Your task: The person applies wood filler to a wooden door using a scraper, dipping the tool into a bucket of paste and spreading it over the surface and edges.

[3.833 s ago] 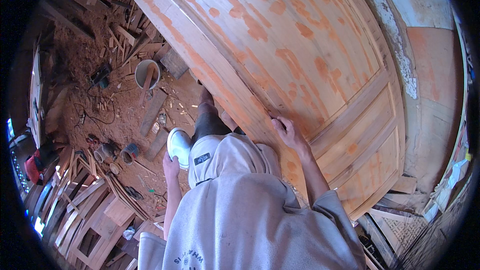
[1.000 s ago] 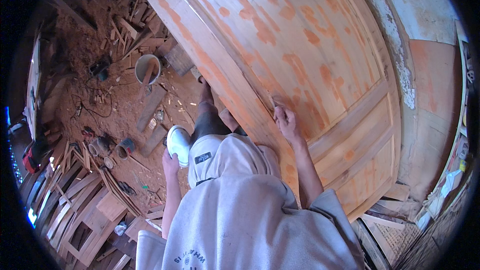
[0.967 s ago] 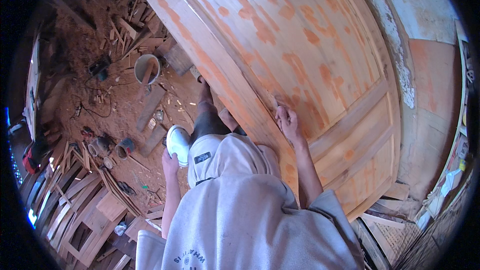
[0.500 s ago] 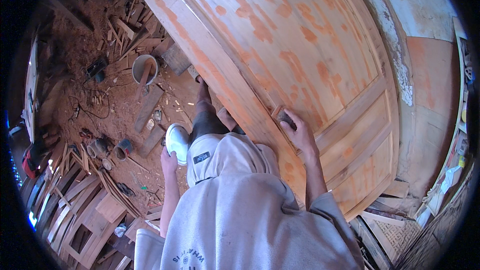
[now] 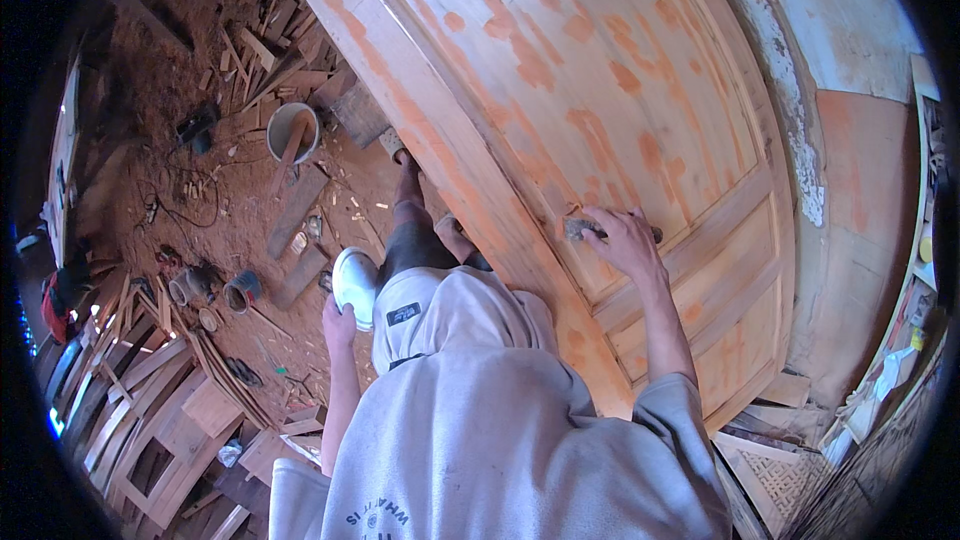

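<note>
With the right hand (image 5: 628, 243), holds a dark narrow tool (image 5: 578, 229), thumb and bent fingers clamped around its middle part, one end sticking out to the left and the other to the right. Has this tool over the near end of the large panel of a wooden door (image 5: 548, 120). Cannot tell for sure about contact between tool and panel. With the left hand (image 5: 340, 320), grips a white round dish (image 5: 354, 290) by the near edge, thumb on the edge, other fingers mostly hidden. Has the dish tilted, just beside the grey garment (image 5: 470, 320), apart from the door. Has the door on the right side, slanting from far left to near right, with orange patches (image 5: 590, 127) spread over the pale wood. To the left, has a brown floor (image 5: 240, 200) with shavings, a white bucket (image 5: 316, 133) with a wooden stick (image 5: 290, 152) leaning inside, a can (image 5: 241, 293) nearer, and many wood pieces (image 5: 213, 410) at the near left.
</note>
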`<action>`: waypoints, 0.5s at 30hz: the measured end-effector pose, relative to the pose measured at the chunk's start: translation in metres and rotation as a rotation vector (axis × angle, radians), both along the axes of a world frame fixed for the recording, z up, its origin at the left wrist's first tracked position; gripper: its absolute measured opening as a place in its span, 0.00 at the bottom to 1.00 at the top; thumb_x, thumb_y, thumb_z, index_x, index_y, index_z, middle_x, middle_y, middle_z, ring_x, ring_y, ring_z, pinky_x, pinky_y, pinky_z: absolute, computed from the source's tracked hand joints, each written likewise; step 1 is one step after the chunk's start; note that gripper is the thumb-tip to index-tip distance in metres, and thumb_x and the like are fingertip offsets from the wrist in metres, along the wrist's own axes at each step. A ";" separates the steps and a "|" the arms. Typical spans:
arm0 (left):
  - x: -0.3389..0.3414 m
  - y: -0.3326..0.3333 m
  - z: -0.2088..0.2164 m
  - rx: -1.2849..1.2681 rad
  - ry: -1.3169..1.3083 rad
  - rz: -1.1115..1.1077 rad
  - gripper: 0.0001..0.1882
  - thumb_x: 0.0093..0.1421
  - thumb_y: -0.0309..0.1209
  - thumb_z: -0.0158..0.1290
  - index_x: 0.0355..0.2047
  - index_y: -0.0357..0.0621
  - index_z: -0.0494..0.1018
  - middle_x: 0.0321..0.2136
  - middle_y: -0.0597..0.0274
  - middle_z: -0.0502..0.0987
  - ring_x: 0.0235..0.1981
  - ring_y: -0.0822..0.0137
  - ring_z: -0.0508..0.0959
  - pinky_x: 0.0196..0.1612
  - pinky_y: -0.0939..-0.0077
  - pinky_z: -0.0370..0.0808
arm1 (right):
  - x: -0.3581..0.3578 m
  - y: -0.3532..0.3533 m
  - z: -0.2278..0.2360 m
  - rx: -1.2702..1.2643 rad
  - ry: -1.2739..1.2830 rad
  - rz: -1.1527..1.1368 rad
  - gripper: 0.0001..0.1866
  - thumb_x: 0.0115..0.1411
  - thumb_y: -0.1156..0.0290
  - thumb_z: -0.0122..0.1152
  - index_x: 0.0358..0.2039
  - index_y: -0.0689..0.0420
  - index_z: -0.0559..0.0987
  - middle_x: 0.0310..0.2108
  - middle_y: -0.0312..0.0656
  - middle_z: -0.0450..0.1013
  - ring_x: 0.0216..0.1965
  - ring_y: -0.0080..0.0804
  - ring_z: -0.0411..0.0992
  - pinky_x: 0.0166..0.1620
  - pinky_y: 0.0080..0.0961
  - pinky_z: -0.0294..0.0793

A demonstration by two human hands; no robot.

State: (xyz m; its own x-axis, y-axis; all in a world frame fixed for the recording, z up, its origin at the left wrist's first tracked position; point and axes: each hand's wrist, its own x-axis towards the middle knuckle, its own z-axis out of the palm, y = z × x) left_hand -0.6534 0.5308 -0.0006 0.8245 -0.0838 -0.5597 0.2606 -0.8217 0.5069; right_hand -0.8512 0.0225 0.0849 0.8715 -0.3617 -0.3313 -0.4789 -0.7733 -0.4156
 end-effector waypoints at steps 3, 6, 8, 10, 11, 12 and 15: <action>-0.001 0.002 -0.001 0.004 -0.008 0.002 0.18 0.51 0.25 0.45 0.43 0.33 0.73 0.35 0.43 0.78 0.41 0.49 0.79 0.45 0.60 0.73 | -0.012 -0.002 -0.004 0.020 0.040 -0.042 0.15 0.58 0.62 0.62 0.44 0.51 0.76 0.32 0.41 0.79 0.34 0.43 0.77 0.44 0.43 0.66; 0.001 0.005 -0.002 0.000 -0.011 0.003 0.18 0.50 0.25 0.45 0.43 0.33 0.73 0.35 0.43 0.79 0.41 0.50 0.79 0.46 0.61 0.73 | -0.028 -0.001 -0.006 0.050 0.138 -0.110 0.18 0.57 0.61 0.62 0.47 0.52 0.75 0.31 0.43 0.79 0.34 0.44 0.77 0.44 0.43 0.66; 0.005 -0.006 0.005 0.025 -0.011 -0.040 0.19 0.50 0.24 0.45 0.43 0.33 0.73 0.35 0.43 0.79 0.41 0.51 0.79 0.46 0.62 0.73 | -0.038 0.000 -0.008 0.027 0.155 -0.133 0.20 0.57 0.61 0.62 0.48 0.54 0.75 0.31 0.44 0.79 0.34 0.44 0.77 0.44 0.42 0.66; 0.008 -0.014 0.012 0.052 0.012 -0.037 0.19 0.51 0.24 0.45 0.43 0.33 0.73 0.36 0.43 0.79 0.41 0.51 0.79 0.46 0.62 0.73 | -0.033 0.006 -0.001 0.001 0.121 -0.147 0.21 0.57 0.61 0.63 0.48 0.56 0.74 0.30 0.45 0.79 0.34 0.44 0.77 0.43 0.42 0.67; 0.008 -0.015 0.013 0.081 0.031 -0.030 0.19 0.51 0.24 0.45 0.44 0.33 0.73 0.36 0.43 0.79 0.41 0.52 0.80 0.46 0.63 0.73 | -0.034 0.008 0.000 0.001 0.124 -0.150 0.21 0.57 0.61 0.63 0.48 0.56 0.74 0.30 0.45 0.79 0.34 0.44 0.77 0.43 0.42 0.67; 0.009 -0.015 0.012 0.079 0.030 -0.031 0.19 0.51 0.24 0.45 0.44 0.33 0.73 0.36 0.43 0.79 0.41 0.52 0.80 0.46 0.63 0.73 | -0.033 0.007 0.001 0.014 0.073 -0.183 0.19 0.57 0.62 0.62 0.47 0.55 0.75 0.30 0.45 0.79 0.33 0.44 0.77 0.43 0.42 0.67; 0.008 -0.013 0.008 0.038 0.042 0.003 0.18 0.51 0.24 0.46 0.44 0.33 0.73 0.36 0.44 0.79 0.41 0.54 0.80 0.46 0.63 0.73 | -0.027 0.010 0.006 0.098 0.000 -0.213 0.15 0.58 0.62 0.61 0.44 0.53 0.77 0.30 0.44 0.79 0.33 0.43 0.77 0.45 0.42 0.66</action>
State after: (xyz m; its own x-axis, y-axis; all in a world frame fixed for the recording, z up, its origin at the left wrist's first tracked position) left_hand -0.6454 0.5179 0.0071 0.8007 -0.0599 -0.5961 0.2829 -0.8393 0.4643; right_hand -0.8777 0.0321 0.0911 0.7791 -0.5035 -0.3736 -0.6268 -0.6109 -0.4838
